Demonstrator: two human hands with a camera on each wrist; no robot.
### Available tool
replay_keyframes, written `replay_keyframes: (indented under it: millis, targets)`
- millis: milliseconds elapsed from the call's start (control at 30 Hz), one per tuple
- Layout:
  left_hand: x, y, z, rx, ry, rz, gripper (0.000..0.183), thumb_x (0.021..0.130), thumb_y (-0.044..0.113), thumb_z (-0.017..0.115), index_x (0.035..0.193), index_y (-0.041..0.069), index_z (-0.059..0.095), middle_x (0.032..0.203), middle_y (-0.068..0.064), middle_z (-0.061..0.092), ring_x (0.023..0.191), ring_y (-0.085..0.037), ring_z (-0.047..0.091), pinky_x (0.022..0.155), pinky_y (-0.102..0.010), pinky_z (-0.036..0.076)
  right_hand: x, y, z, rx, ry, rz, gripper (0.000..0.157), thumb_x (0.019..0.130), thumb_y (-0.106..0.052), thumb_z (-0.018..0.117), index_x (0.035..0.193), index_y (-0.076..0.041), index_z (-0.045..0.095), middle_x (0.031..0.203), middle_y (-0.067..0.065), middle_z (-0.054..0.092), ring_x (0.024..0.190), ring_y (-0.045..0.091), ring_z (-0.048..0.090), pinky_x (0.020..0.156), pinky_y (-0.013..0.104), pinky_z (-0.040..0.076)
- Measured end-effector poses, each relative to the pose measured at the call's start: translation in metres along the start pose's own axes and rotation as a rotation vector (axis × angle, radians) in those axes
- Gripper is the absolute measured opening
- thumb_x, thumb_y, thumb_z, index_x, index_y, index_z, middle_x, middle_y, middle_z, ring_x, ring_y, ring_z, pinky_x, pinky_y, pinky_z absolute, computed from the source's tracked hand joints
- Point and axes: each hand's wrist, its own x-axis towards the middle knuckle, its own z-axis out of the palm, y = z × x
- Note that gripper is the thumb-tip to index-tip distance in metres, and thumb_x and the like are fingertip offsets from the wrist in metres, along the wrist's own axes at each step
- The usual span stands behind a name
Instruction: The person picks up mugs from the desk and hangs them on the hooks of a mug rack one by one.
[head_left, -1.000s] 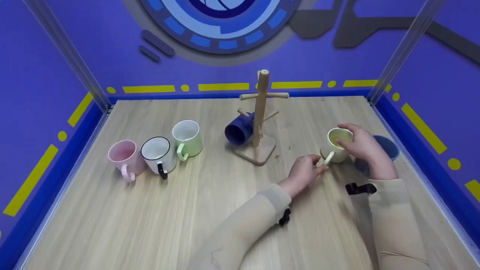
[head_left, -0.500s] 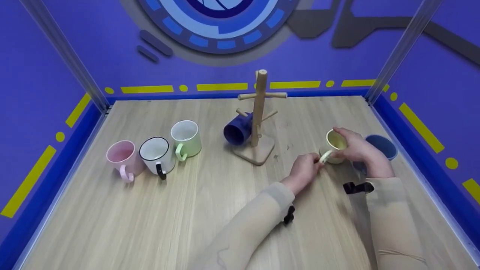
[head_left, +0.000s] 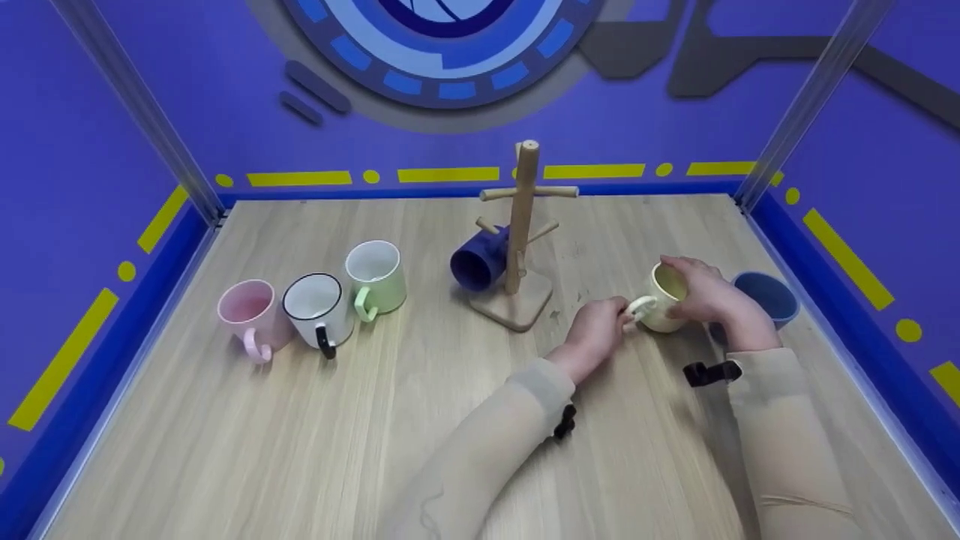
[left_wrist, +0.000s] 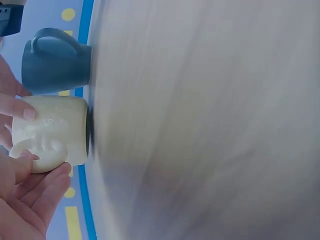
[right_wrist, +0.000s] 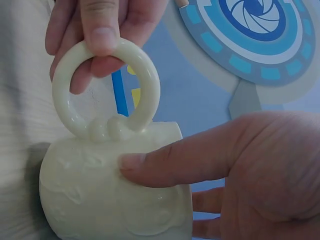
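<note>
A pale yellow mug (head_left: 661,311) with a ring-shaped handle is at the right of the table, tilted slightly. My left hand (head_left: 596,337) pinches its handle (right_wrist: 150,82) between thumb and fingers. Around the mug's body and rim my right hand (head_left: 709,296) grips, the thumb (right_wrist: 175,162) lying on the embossed side in the right wrist view. Just behind that hand stands a blue-grey mug (left_wrist: 55,65), partly hidden in the head view. Left of both hands is a wooden mug tree (head_left: 523,217), with a dark blue mug (head_left: 478,261) hanging on a lower peg.
Three mugs stand in a row at the left of the wooden table (head_left: 450,450): pink (head_left: 251,319), white with a black rim (head_left: 315,309), and light green (head_left: 376,277). Blue panels (head_left: 645,127) enclose the back and sides.
The yellow mug has turned so its handle points left toward my left hand. My left fingers have closed on that handle, and my right hand has shifted its hold slightly.
</note>
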Motion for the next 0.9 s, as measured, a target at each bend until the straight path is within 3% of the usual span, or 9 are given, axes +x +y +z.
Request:
replay_keyframes:
  millis: [133,267,533,733,900]
  targets:
    - [-0.001,-0.003,-0.008,0.055,0.023,0.054,0.013,0.102,0.025,0.064,0.099,0.015,0.072,0.086,0.004,0.073,0.07,-0.006,0.052,0.063,-0.019,0.043,0.0,-0.001,0.001,0.029,0.009,0.015,0.096,0.075,-0.007,0.081,0.158,-0.001,0.032,0.148,0.043,0.034,0.132,0.063,0.036,0.105,0.073,0.037]
    - [-0.003,-0.006,-0.02,0.117,0.056,0.106,0.015,0.102,0.027,0.062,0.102,0.016,0.072,0.091,0.004,0.076,0.076,-0.009,0.065,0.067,-0.023,0.051,-0.002,0.0,0.003,0.067,0.025,0.028,0.093,0.077,-0.015,0.084,0.157,-0.006,0.037,0.14,0.039,0.041,0.123,0.053,0.044,0.1,0.067,0.043]
    - [-0.006,-0.007,-0.053,0.231,0.219,0.286,0.017,0.1,0.028,0.064,0.098,0.015,0.075,0.091,0.001,0.08,0.084,-0.017,0.077,0.07,-0.031,0.059,-0.008,0.0,0.012,0.214,0.068,0.025,0.091,0.08,-0.033,0.088,0.153,-0.007,0.039,0.14,0.034,0.048,0.125,0.047,0.05,0.103,0.064,0.045]
    - [-0.013,-0.01,-0.069,0.137,0.334,0.349,0.02,0.099,0.026,0.068,0.109,0.015,0.08,0.104,0.001,0.081,0.096,-0.012,0.077,0.082,-0.022,0.06,-0.01,-0.008,0.023,0.412,0.037,0.061,0.092,0.084,-0.036,0.086,0.156,-0.01,0.035,0.146,0.029,0.047,0.127,0.045,0.052,0.091,0.043,0.055]
    - [-0.024,-0.015,-0.077,0.026,0.452,0.396,0.022,0.096,0.024,0.072,0.11,0.01,0.08,0.104,-0.002,0.081,0.095,-0.011,0.077,0.082,-0.017,0.059,-0.009,-0.018,0.032,0.579,-0.016,0.028,0.085,0.088,-0.027,0.083,0.155,-0.009,0.034,0.144,0.027,0.048,0.117,0.036,0.057,0.079,0.029,0.057]
